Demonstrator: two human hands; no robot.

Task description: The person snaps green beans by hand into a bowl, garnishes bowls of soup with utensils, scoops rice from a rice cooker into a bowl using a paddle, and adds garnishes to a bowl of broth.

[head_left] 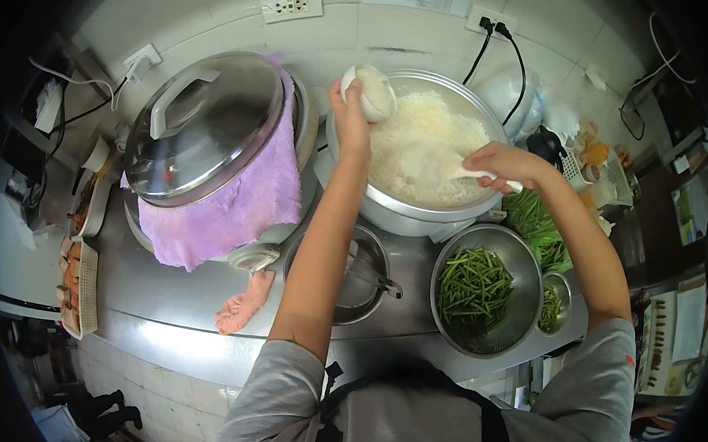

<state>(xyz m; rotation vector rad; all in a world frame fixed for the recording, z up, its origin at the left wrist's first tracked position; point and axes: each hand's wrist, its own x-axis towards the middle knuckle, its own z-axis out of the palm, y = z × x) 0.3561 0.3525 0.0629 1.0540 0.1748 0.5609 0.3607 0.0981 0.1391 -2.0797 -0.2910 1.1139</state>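
A large rice cooker [371, 196] full of cooked white rice [445, 130] stands open on the steel counter. At its left rim, my left hand [352, 114] is closed around a small white bowl [374, 94], tilted, with rice in it. My right hand [502, 166] grips the handle of a white rice paddle [482, 174] over the right part of the pot. The paddle's blade is blurred and partly lost against the white rice.
Left stands a second cooker with a tilted metal lid [208, 128] over a purple towel [219, 223]. In front are a metal bowl [380, 250] with tongs [375, 277], a pink cloth [244, 301] and a colander [528, 308] of cut green beans [477, 290]. A basket [88, 288] sits far left.
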